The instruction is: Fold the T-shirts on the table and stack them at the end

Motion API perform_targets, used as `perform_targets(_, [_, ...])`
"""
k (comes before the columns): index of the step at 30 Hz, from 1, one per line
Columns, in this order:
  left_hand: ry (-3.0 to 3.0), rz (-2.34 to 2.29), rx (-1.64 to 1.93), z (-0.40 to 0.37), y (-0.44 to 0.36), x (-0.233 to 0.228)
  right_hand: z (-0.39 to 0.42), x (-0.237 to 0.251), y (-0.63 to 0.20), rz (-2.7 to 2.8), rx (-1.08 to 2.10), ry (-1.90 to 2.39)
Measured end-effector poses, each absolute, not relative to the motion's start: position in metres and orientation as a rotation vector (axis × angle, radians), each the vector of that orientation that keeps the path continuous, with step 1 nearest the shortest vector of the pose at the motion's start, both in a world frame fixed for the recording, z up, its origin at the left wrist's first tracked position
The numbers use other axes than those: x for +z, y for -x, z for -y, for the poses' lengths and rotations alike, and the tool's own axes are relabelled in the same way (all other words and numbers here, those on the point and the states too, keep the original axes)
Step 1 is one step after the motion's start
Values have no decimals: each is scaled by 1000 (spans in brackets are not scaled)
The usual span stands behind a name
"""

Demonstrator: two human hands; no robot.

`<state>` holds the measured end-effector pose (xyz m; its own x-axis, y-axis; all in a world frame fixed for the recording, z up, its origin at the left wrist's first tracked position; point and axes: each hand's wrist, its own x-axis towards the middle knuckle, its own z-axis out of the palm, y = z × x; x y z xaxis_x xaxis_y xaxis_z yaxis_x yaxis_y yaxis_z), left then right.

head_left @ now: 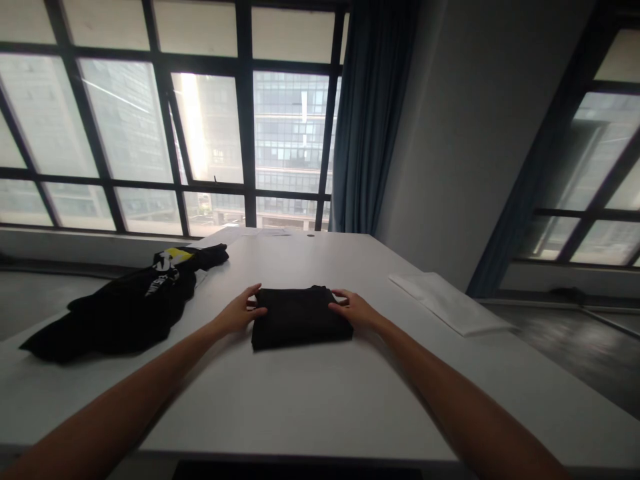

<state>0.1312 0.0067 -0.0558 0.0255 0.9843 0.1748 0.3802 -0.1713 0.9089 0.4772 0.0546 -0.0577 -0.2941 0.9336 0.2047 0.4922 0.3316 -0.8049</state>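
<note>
Seen from the head camera, a folded black garment (pixel 299 317) lies flat near the middle of the white table (pixel 300 400), bracketed by both hands. The left hand (pixel 242 311) is laid against the garment's left edge with fingers loosely spread and the thumb hooked over the top; the right hand (pixel 353 308) is set against the right edge, fingers curled lightly onto the cloth, nothing pinched outright. Because the folds are held only by side pressure, they could be pushed out of square if one hand presses harder, and the upper layers might slide or spring open once released. A loose black shirt (pixel 120 303) lies well apart on the left, a white folded sheet (pixel 450 303) on the right.
</note>
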Motion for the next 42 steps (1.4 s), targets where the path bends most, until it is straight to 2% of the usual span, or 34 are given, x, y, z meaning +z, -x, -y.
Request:
perform_targets(7, [-2324, -1318, 1222, 3, -143, -49, -47, -53, -470, 2076, 464, 1042])
perform_targets(13, [-2590, -1362, 1312, 9, -144, -41, -46, -53, -464, 2018, 279, 922])
perform_targets(16, [-2514, -1721, 1094, 2, -135, -49, -53, -62, -468, 1991, 476, 1072])
perform_targets(19, [-2430, -1868, 993, -1, -130, -52, -59, -66, -476, 1829, 895, 1052])
perform_targets(23, [-2523, -1585, 1088, 10, -141, -44, -59, -58, -483, 1597, 1245, 837])
perform_targets(29, [-2663, -1354, 771, 28, -158, -37, -56, -51, -482, 1523, 1319, 772])
perform_targets(33, [-2657, -1352, 488, 29, -155, -42, -51, -49, -482, 1630, 1176, 809])
perform_targets(38, [-2603, -1299, 264, 26, -153, -55, -31, -47, -470, 2133, 578, 941])
perform_targets(42, [-2540, -1390, 194, 16, -144, -59, -18, -55, -456, 2562, 498, 1060])
